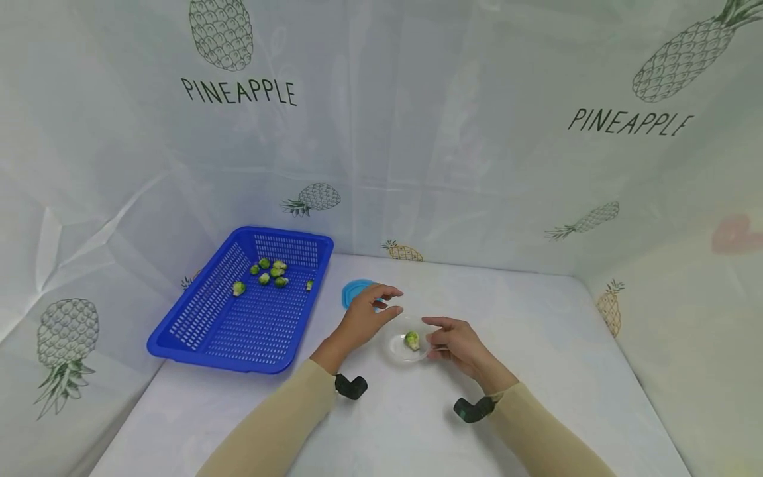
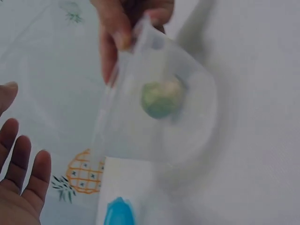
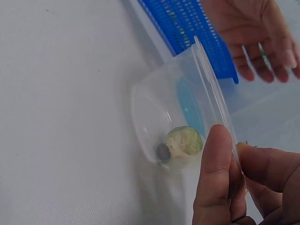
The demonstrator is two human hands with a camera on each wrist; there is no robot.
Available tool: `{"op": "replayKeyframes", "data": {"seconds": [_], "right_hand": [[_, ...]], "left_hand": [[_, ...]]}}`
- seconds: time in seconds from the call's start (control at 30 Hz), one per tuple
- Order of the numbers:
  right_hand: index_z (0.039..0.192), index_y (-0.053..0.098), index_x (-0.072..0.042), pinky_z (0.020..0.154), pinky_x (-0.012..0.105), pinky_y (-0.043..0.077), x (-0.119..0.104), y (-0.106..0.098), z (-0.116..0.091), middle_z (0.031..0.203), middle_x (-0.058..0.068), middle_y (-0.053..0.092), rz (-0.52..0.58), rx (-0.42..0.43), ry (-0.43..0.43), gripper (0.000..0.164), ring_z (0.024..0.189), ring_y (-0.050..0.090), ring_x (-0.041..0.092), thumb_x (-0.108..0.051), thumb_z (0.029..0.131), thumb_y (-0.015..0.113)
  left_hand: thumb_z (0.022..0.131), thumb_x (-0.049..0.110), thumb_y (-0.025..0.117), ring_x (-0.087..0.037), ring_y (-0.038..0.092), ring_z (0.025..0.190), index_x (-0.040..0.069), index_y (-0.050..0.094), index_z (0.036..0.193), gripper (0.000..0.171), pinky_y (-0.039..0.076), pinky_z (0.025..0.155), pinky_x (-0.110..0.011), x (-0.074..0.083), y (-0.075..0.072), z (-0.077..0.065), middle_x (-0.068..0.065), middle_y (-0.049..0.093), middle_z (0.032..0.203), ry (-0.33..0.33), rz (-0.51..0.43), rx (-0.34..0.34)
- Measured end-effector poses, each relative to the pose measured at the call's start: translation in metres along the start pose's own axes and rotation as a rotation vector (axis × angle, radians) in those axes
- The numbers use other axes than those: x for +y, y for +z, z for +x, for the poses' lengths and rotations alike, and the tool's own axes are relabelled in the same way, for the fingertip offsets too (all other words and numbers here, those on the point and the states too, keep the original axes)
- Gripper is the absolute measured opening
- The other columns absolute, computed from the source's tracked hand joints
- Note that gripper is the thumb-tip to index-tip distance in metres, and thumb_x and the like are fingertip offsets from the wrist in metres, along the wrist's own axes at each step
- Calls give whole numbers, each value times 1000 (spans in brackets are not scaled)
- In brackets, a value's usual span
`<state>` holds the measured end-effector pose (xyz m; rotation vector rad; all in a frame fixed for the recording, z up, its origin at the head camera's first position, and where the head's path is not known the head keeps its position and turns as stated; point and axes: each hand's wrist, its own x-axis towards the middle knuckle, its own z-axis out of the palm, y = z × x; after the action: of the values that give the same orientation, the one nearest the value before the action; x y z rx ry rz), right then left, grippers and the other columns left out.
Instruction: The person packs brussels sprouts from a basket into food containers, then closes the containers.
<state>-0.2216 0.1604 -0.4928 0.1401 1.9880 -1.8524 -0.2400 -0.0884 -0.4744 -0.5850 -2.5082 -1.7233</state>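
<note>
My right hand [image 1: 457, 346] pinches the rim of a small clear plastic container [image 3: 154, 93] between thumb and fingers. One Brussels sprout [image 3: 185, 142] lies inside it; its cut stem end faces the wall in the right wrist view. My left hand [image 1: 362, 317] hovers on the container's other side with fingers apart, holding nothing; its spread fingers [image 2: 35, 176] show at the edge of the left wrist view. Just behind that hand lies a light-blue lid [image 1: 353, 291] on the table, partly hidden by it.
To the left stands a blue perforated basket [image 1: 208, 358] with several Brussels sprouts [image 1: 276, 272] toward its back. The white table [image 1: 536, 371] is enclosed by hanging sheets [image 1: 453, 146] printed with pineapples.
</note>
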Motion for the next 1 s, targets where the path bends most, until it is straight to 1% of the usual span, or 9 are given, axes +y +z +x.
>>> {"op": "replayKeyframes", "data": {"seconds": [0.1, 0.13, 0.23, 0.27, 0.43, 0.57, 0.73, 0.87, 1.0], "right_hand": [[150, 56, 0, 70, 29, 63, 0, 0, 0, 96, 15, 66, 1, 7, 4, 55, 71, 67, 18, 2, 95, 65], [149, 56, 0, 70, 30, 63, 0, 0, 1, 96, 15, 66, 1, 9, 6, 55, 71, 67, 18, 2, 95, 65], [149, 57, -1, 70, 30, 63, 1, 0, 1, 97, 16, 67, 2, 11, 7, 55, 70, 68, 19, 3, 95, 65], [149, 57, 0, 70, 30, 63, 1, 0, 1, 97, 17, 67, 2, 10, 6, 55, 70, 68, 19, 3, 95, 65], [149, 56, 0, 70, 30, 63, 2, 0, 2, 96, 16, 66, 4, 8, 2, 56, 69, 67, 19, 3, 95, 65], [149, 56, 0, 70, 30, 63, 3, -1, 2, 95, 15, 66, 11, 5, 3, 56, 69, 67, 19, 4, 95, 65], [150, 55, 1, 70, 29, 63, 4, -3, 2, 95, 15, 67, 17, -7, 0, 57, 68, 68, 19, 4, 94, 65], [151, 54, 1, 70, 29, 63, 5, -4, 2, 95, 15, 67, 20, -16, -4, 58, 68, 69, 19, 4, 94, 65], [150, 55, 1, 70, 29, 63, 5, -4, 2, 94, 13, 66, 15, -11, -4, 57, 68, 68, 18, 4, 94, 64]], "left_hand": [[99, 21, 76, -29, 62, 121, 15, 71, 128, 30, 58, 101, -38, 11, -6, -3, -2, 66, 129, 33, -52, 40], [99, 19, 76, -30, 63, 121, 14, 71, 128, 30, 58, 101, -36, 14, -8, -4, -3, 66, 129, 45, -70, 50], [99, 15, 76, -33, 64, 119, 11, 72, 127, 29, 58, 101, -33, 26, -17, -5, -7, 66, 127, 92, -105, 79], [98, 14, 76, -32, 64, 118, 10, 72, 127, 29, 58, 101, -31, 29, -20, -5, -8, 66, 127, 105, -106, 92], [97, 8, 76, -28, 66, 117, 8, 73, 126, 29, 57, 100, -28, 46, -43, -6, -12, 67, 126, 141, -123, 153], [98, 7, 75, -26, 67, 117, 10, 73, 125, 27, 57, 98, -23, 59, -69, -7, -8, 67, 124, 146, -102, 194], [99, 8, 74, -21, 66, 116, 7, 73, 126, 26, 55, 95, -17, 67, -109, -8, -9, 66, 124, 156, -40, 234], [101, 12, 73, -13, 64, 113, 6, 73, 126, 26, 53, 93, -15, 65, -142, -6, -11, 65, 125, 162, 33, 275], [103, 16, 71, -8, 61, 112, 8, 72, 129, 27, 50, 93, -13, 59, -170, -4, -10, 66, 129, 132, 119, 310]]}}
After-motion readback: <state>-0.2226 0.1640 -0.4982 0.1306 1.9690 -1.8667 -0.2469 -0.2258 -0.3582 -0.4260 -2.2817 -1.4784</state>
